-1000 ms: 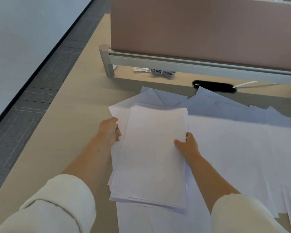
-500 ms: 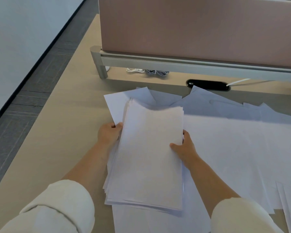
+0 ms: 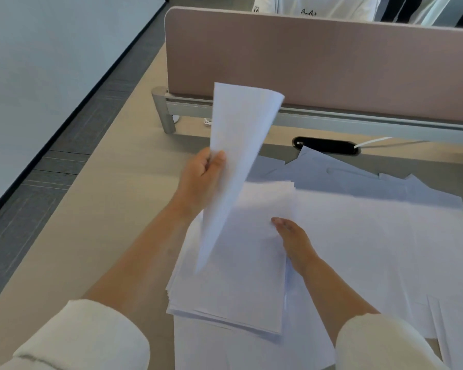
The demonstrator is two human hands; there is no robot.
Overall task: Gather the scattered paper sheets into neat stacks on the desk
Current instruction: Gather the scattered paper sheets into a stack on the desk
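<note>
Above the desk (image 3: 112, 198), left of centre, our left hand (image 3: 202, 173) pinches one sheet (image 3: 238, 156) at its edge. The sheet is raised and curled, long axis steep, top end toward the partition panel (image 3: 345, 62), bottom corner pointing down at the stack (image 3: 233, 295). The stack lies flat, long axis running away from us, plain white, edges slightly fanned. Our right hand (image 3: 292, 237) rests on its right edge, thumb on top; fingers hidden, grip unclear. Loose sheets (image 3: 385, 236) spread rightward.

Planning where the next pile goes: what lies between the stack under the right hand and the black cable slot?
Head view: loose overlapping sheets cover the desk from the stack up to the cable slot.
</note>
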